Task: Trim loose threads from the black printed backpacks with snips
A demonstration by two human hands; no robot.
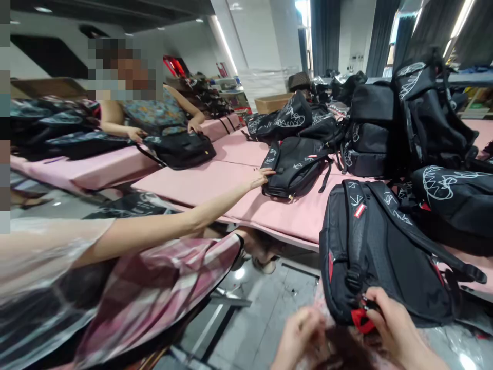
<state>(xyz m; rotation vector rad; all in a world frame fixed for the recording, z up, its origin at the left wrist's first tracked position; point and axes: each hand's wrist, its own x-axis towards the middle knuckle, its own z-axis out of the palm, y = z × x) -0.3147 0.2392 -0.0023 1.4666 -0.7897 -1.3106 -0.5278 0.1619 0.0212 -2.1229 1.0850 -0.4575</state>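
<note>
A black backpack (385, 236) with white scribble prints on its straps lies back-panel up at the table edge in front of me. My right hand (396, 329) is at its lower end, thumb and fingers closed on a small dark piece with a red loop (362, 321); its exact kind is unclear. Just left of the bag, my left hand (302, 331) is curled, fingers together and somewhat blurred. Whether it holds anything small cannot be made out.
Beside me, a co-worker's hand (264, 177) touches another black backpack (295, 167) on the pink table (185, 187). Across from us, a person (154, 113) handles a black bag (179, 149). Stacked backpacks (372, 128) stand behind mine; a cardboard box (271, 103) sits farther back.
</note>
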